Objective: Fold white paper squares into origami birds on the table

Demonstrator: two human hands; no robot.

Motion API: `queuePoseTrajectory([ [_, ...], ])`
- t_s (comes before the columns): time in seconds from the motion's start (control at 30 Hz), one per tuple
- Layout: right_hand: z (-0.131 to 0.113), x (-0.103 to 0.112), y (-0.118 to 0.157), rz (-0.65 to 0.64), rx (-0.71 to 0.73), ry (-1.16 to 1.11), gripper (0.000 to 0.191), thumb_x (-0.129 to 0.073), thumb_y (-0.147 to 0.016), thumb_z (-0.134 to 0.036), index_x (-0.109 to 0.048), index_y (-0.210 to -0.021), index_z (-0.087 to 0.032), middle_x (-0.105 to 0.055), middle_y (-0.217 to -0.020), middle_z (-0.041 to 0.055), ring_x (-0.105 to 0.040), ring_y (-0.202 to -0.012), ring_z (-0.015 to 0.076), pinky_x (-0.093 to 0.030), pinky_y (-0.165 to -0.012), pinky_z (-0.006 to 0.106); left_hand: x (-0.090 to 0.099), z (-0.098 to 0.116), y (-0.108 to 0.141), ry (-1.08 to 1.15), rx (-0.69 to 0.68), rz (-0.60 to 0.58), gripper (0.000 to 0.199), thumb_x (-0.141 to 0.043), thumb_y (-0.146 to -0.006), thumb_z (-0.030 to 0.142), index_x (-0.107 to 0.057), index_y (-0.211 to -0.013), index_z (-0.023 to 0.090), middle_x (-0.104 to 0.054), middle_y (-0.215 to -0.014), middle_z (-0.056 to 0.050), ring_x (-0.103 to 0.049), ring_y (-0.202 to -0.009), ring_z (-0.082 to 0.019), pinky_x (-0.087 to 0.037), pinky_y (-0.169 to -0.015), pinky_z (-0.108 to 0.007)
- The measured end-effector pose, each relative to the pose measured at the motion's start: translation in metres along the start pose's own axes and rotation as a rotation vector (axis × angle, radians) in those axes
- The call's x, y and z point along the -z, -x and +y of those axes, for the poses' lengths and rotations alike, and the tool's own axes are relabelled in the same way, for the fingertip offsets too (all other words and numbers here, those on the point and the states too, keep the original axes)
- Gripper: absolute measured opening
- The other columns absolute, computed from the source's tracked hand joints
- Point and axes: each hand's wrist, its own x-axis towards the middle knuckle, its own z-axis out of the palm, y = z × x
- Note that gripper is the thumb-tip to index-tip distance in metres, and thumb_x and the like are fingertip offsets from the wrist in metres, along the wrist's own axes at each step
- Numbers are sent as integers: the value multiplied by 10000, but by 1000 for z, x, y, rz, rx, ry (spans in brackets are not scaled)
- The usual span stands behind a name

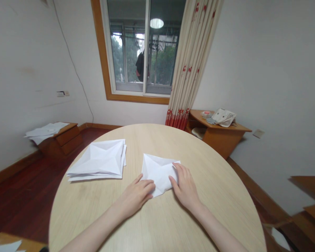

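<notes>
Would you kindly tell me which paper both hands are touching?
The creased sheet between the left hand and right hand; the stacked papers lie untouched, leftward.

You see soft, even indoor light, a round glare on the window (162,66), faint shadows across the table (152,238), and wide-angle stretching toward the edges.

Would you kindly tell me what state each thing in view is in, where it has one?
White paper sheet: creased, partly folded, under both hands.
White paper stack: creased sheets, edges uneven.
Left hand: thumb and fingers apart, touching the sheet.
Right hand: thumb and fingers apart, touching the sheet.
Floral curtain: gathered at the window's right.
Wooden drawers: appear shut.
</notes>
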Motion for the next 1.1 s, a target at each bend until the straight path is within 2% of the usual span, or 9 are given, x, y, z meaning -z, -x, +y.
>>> queuePoseTrajectory([
  [0.1, -9, -1, 2, 14, 122, 70, 414, -389, -914, -263, -426, -1322, -200, -487, -1296, 144, -426, -1221, 299, -338, -1023, 506, -1, 0, 0, -33, -16, 15, 185, -480, -949, 198, -538, -1125, 213, -623, -1208, -82, -569, -1155, -189, -271, -1119, -492],
  [0.2, -16, -3, 6, -38, 177, 150, 440, -385, -910, -244, -416, -1348, -212, -441, -1370, 132, -350, -1294, 293, -259, -1072, 524, -3, 0, 0, -39, -26, 37, 219, -476, -952, 202, -554, -1155, 223, -627, -1200, -82, -580, -1141, -188, -272, -1117, -498],
  [0.33, -21, -9, 13, -96, 202, 231, 538, -430, -887, -265, -343, -1413, -192, -331, -1481, 138, -238, -1367, 302, -180, -1095, 550, -5, -1, 1, -56, -32, 33, 261, -484, -952, 223, -571, -1198, 210, -615, -1229, -106, -566, -1164, -206, -279, -1114, -511],
  [0.47, -22, -14, 15, -128, 209, 251, 699, -468, -869, -293, -166, -1490, -188, -217, -1543, 140, -153, -1406, 320, -159, -1092, 566, -4, 2, 1, -66, -34, 26, 282, -495, -948, 242, -581, -1214, 207, -605, -1245, -113, -558, -1174, -219, -272, -1116, -525],
  [0.57, -21, -15, 15, -131, 196, 280, 744, -471, -867, -269, -95, -1505, -206, -160, -1564, 126, -113, -1420, 320, -150, -1097, 570, -2, 5, 2, -70, -38, 44, 273, -498, -943, 259, -595, -1197, 227, -614, -1221, -90, -581, -1128, -216, -238, -1127, -543],
  [0.83, -18, -16, 13, -145, 185, 311, 749, -468, -881, -232, -58, -1506, -282, -94, -1579, 104, -125, -1420, 328, -167, -1088, 574, -1, 8, 4, -119, -67, 34, 287, -538, -918, 317, -622, -1176, 223, -599, -1232, -89, -553, -1090, -248, -243, -1125, -544],
  [1.0, -15, -20, 12, -131, 163, 298, 787, -459, -897, -273, 37, -1506, -230, -176, -1558, 134, -156, -1414, 316, -153, -1093, 562, 3, 12, 4, -176, -70, 18, 302, -541, -912, 348, -625, -1177, 232, -629, -1169, -74, -562, -1003, -245, -180, -1134, -566],
  [1.1, -12, -22, 11, -130, 152, 290, 814, -441, -907, -299, 113, -1494, -201, -215, -1545, 144, -175, -1409, 309, -151, -1092, 557, 4, 12, 4, -175, -63, 26, 317, -577, -886, 378, -623, -1167, 237, -636, -1155, -64, -555, -1026, -252, -148, -1142, -558],
])
